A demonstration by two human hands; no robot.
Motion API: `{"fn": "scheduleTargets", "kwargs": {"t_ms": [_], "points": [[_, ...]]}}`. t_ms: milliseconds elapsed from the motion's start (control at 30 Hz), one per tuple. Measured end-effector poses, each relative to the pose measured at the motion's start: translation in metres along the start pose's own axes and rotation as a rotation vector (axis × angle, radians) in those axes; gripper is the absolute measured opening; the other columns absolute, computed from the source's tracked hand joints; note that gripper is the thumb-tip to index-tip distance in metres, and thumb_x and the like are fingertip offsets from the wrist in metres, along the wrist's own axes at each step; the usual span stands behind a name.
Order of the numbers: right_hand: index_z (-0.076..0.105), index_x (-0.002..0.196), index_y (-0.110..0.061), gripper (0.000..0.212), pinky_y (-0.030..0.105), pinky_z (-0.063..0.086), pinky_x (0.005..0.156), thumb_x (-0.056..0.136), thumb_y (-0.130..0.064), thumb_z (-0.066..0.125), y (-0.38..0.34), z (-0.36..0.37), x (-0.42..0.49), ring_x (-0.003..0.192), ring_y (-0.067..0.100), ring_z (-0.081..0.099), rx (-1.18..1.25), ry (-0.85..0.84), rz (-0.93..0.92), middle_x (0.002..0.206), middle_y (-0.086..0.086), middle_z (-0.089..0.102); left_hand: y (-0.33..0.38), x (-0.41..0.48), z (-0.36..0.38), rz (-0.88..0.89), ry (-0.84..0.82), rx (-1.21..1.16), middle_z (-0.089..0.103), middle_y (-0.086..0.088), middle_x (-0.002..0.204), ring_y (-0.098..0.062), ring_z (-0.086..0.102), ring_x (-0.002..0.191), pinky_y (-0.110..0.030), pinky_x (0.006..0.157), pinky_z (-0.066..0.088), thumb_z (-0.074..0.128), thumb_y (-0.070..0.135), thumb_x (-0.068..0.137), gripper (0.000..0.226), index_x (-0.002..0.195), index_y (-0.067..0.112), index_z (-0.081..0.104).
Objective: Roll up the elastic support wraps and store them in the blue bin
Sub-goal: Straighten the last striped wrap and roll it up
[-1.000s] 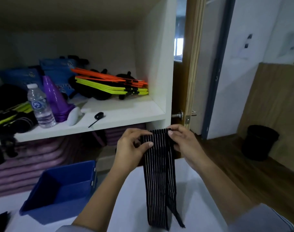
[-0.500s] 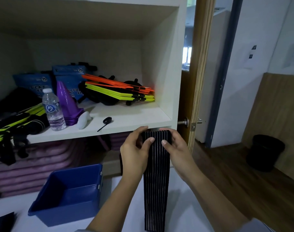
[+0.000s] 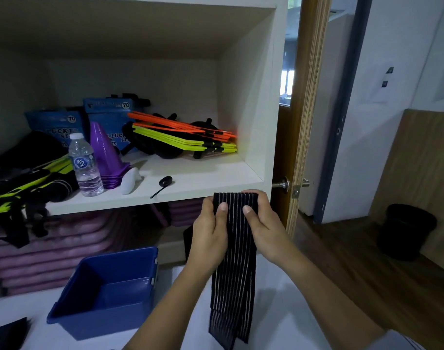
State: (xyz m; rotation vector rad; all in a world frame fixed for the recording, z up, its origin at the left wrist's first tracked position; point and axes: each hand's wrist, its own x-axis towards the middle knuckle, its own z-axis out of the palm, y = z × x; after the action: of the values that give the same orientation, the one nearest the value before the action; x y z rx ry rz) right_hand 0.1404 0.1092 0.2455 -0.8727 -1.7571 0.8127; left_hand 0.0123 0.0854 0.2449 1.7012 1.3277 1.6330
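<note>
A black elastic wrap with thin white stripes (image 3: 235, 279) hangs down in front of me over the white table (image 3: 286, 317). My left hand (image 3: 209, 238) and my right hand (image 3: 262, 228) grip its top end from either side, thumbs pressed on the front face. The top edge is folded or rolled over between my fingers. The wrap's tail reaches the table. The blue bin (image 3: 107, 291) stands on the table to the lower left, with nothing visible inside it.
A white shelf (image 3: 190, 183) ahead holds a water bottle (image 3: 84, 168), purple cones (image 3: 104, 152), blue packs, orange and yellow slats and a small black spoon. Purple mats are stacked below. A wooden door edge (image 3: 307, 122) stands right, with a black waste bin (image 3: 405, 231) on the floor.
Both hands have kept hold of the wrap's top end and closed in around it. The hanging part looks shorter. My view has shifted, so the shelf sits lower right.
</note>
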Motion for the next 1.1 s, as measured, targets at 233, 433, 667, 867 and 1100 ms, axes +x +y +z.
{"fn": "scheduleTargets", "kwargs": {"t_ms": [233, 433, 667, 867, 1100], "points": [[0.04, 0.12, -0.019, 0.02, 0.023, 0.046, 0.077, 0.1, -0.019, 0.037, 0.022, 0.006, 0.036, 0.096, 0.017, 0.058, -0.033, -0.009, 0.125, 0.108, 0.005, 0.058, -0.02, 0.039, -0.015, -0.123, -0.171, 0.289, 0.064, -0.012, 0.091, -0.028, 0.061, 0.085, -0.043, 0.077, 0.048, 0.043, 0.026, 0.098, 0.022, 0.097, 0.005, 0.05], [0.048, 0.118, -0.011, 0.021, 0.033, 0.045, 0.085, 0.097, -0.014, 0.045, 0.055, 0.025, 0.069, 0.102, 0.026, 0.057, -0.122, 0.017, 0.205, 0.107, 0.009, 0.06, -0.056, 0.065, -0.016, -0.167, -0.114, 0.463, 0.057, -0.01, 0.073, -0.034, 0.058, 0.075, -0.033, 0.062, 0.039, 0.048, 0.022, 0.096, 0.02, 0.087, 0.004, 0.048], [0.056, 0.114, -0.01, 0.022, 0.042, 0.05, 0.087, 0.093, -0.019, 0.053, 0.03, 0.03, 0.097, 0.094, 0.024, 0.059, -0.192, 0.112, -0.025, 0.104, 0.008, 0.053, -0.043, 0.083, -0.043, 0.064, 0.091, 0.5, 0.056, -0.014, 0.077, -0.028, 0.051, 0.072, -0.029, 0.06, 0.027, 0.054, 0.019, 0.092, 0.019, 0.077, 0.01, 0.045], [0.059, 0.108, -0.016, 0.019, 0.029, 0.049, 0.088, 0.091, -0.021, 0.056, 0.059, 0.043, 0.027, 0.098, 0.015, 0.058, -0.134, 0.015, -0.069, 0.103, 0.0, 0.055, -0.069, 0.01, -0.055, 0.107, 0.059, 0.468, 0.054, -0.002, 0.076, -0.014, 0.049, 0.067, -0.017, 0.058, 0.034, 0.058, 0.016, 0.09, 0.012, 0.087, 0.005, 0.056], [0.062, 0.105, -0.016, 0.017, 0.027, 0.051, 0.082, 0.089, -0.016, 0.059, 0.142, 0.091, -0.124, 0.09, 0.01, 0.06, -0.175, -0.274, 0.25, 0.1, 0.0, 0.06, -0.161, -0.144, -0.059, -0.224, -0.258, 0.464, 0.058, 0.004, 0.082, -0.012, 0.055, 0.074, -0.007, 0.064, 0.037, 0.061, 0.009, 0.087, 0.008, 0.094, 0.01, 0.064]]}}
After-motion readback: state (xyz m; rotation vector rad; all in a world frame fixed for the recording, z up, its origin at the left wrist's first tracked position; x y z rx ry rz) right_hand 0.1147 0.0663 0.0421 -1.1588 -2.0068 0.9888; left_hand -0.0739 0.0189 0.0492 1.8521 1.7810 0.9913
